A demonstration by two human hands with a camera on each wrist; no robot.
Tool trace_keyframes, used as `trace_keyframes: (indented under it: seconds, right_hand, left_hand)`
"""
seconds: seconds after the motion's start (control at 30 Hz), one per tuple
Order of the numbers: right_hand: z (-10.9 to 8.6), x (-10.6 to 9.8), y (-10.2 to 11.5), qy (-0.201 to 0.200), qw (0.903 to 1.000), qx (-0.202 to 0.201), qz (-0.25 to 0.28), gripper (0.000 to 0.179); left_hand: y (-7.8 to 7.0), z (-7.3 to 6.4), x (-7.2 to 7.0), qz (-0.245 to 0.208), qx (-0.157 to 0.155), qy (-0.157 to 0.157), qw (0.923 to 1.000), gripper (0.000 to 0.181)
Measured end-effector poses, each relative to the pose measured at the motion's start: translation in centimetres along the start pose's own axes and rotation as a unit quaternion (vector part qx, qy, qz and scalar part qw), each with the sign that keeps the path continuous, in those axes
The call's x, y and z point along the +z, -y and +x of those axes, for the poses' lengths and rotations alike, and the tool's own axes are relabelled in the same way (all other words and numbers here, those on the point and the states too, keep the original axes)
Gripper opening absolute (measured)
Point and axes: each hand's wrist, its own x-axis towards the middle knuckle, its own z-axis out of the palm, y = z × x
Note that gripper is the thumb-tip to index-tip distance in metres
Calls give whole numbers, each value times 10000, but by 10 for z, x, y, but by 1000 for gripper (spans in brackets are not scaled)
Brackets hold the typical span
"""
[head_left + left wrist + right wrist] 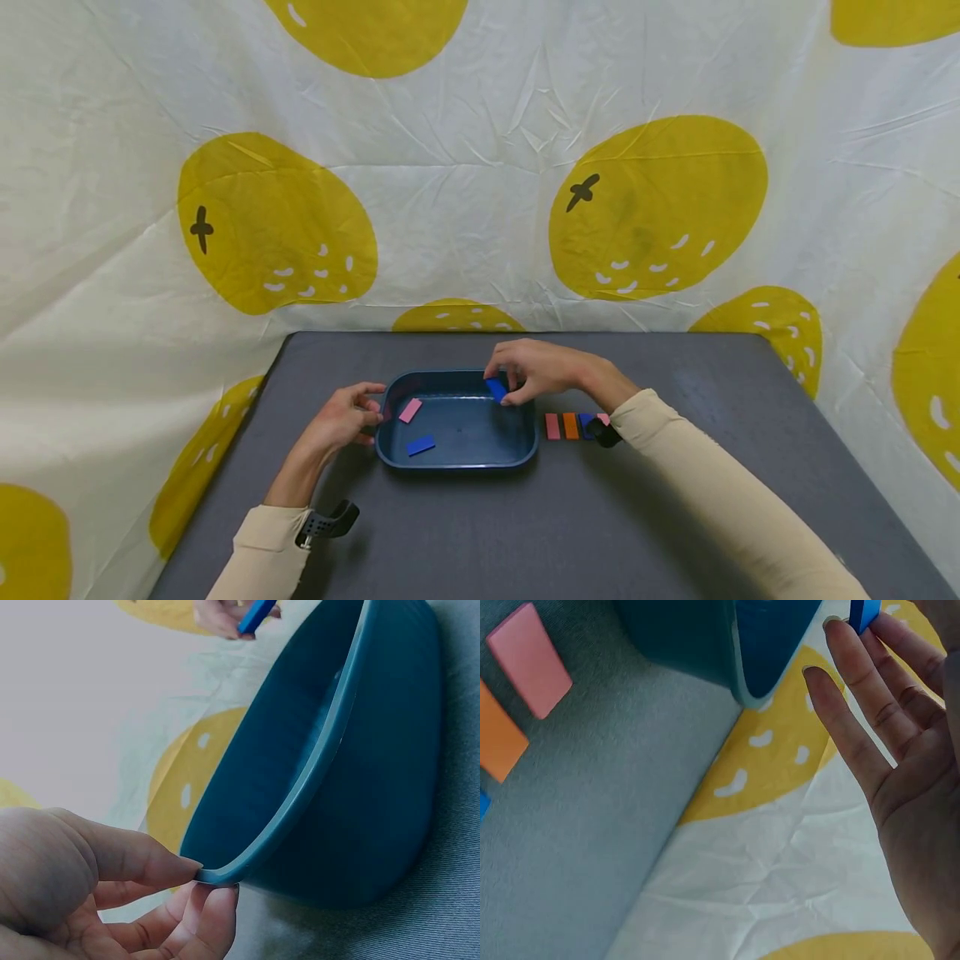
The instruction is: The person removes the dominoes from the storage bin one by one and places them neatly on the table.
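Note:
A dark blue-green plastic basin point(457, 468) stands on the table. My left hand point(341, 421) is at its left end; in the left wrist view, thumb and fingers pinch the rim point(330, 742) at a corner. Over the basin's back right corner, my right hand point(543, 367) pinches a small blue rectangular block point(496, 389) between thumb and fingers. The right wrist view shows that blue block point(864, 613) at the top edge, the other fingers spread. Inside the basin lie a pink block point(410, 410) and another blue block point(421, 446), apart from each other.
Right of the basin, a row holds a pink block point(552, 426), an orange block point(571, 426), a blue block point(585, 427) and a second pink block point(602, 418), partly hidden by the right wrist strap. Behind the grey table point(465, 542) hangs a white cloth point(465, 225) with yellow fruit prints.

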Motion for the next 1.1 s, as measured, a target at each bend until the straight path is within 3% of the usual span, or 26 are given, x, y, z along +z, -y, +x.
trace_keyframes:
  seconds: [1.1]
  right_hand:
    - [-74, 2, -32, -380, 9973, 575, 267, 36]
  left_hand:
    - [0, -3, 3, 71, -2, -52, 10000, 47]
